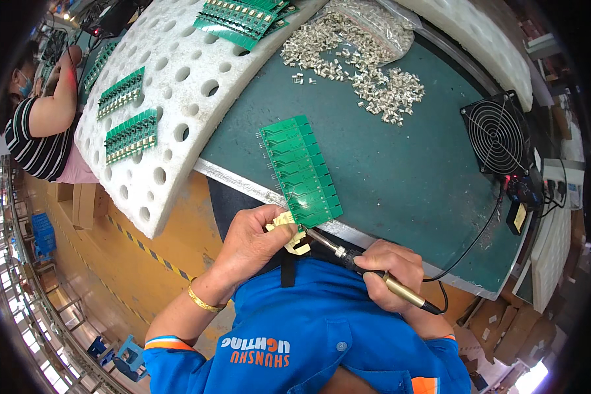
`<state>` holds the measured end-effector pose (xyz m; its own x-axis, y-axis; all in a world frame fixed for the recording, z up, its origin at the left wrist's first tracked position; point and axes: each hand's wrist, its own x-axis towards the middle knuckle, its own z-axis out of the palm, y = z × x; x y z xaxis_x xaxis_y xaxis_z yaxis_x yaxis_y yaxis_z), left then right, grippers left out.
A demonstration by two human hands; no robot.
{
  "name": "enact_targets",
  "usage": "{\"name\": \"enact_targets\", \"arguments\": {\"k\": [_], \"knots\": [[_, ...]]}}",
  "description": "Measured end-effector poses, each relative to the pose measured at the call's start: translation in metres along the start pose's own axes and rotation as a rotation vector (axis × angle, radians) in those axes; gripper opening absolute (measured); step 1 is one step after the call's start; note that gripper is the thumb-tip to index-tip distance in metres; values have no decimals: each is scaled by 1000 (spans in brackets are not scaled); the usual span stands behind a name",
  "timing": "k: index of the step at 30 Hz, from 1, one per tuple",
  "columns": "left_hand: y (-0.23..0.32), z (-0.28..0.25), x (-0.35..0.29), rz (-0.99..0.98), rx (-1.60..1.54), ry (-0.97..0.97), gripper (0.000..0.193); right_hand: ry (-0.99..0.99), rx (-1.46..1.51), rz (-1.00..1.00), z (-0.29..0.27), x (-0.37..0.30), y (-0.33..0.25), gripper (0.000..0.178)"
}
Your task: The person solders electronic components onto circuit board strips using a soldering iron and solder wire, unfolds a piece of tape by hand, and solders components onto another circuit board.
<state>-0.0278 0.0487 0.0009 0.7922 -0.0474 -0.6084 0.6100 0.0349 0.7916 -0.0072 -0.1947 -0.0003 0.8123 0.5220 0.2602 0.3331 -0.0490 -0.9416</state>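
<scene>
Head view, and both hands are busy at the near edge of the desk (427,197). The left hand (246,243) is closed in a pinch, thumb and fingers around a pale yellow piece (298,249); whether those fingers also grip the board's corner, I can't tell. Over to the right hand (394,272): fingers wrapped round a soldering iron (400,289), its shaft aimed at ten o'clock.

And here's the key relation! The green circuit board (301,172) lies at one o'clock from the left hand, clearly the nearer one, and between ten and eleven from the right. Its long axis runs from just short of twelve down to just short of six, the low end right by the left fingertips. The iron's tip is right there at that low end; contact is too fine to call.

Round the board: white foam sheet (236,79) at ten o'clock, a heap of small silver components (391,95) between one and two, black fan (497,136) near three.
</scene>
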Motion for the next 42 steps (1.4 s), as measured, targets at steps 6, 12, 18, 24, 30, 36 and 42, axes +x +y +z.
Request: {"name": "enact_targets", "arguments": {"k": [6,12,18,24,30,36,42], "knots": [[3,6,-2,-5,-47,-12,12,10,-10,9,0,-4,-1,24],[3,6,-2,-27,-69,-34,12,2,3,37,-3,-3,-3,25],[2,7,-2,-20,-94,-43,15,-2,5,48,-4,-3,-6,24],[1,6,-2,-27,-63,-39,15,-7,-2,17,-3,-2,-4,23],[1,6,-2,-24,-43,-25,13,-17,1,25,-7,0,-5,22],[1,4,-4,-41,-108,-53,18,90,48,-22,-15,-8,-2,22],[2,5,-6,-65,-135,-8,20,163,63,-41,-22,-15,0,24]]}}
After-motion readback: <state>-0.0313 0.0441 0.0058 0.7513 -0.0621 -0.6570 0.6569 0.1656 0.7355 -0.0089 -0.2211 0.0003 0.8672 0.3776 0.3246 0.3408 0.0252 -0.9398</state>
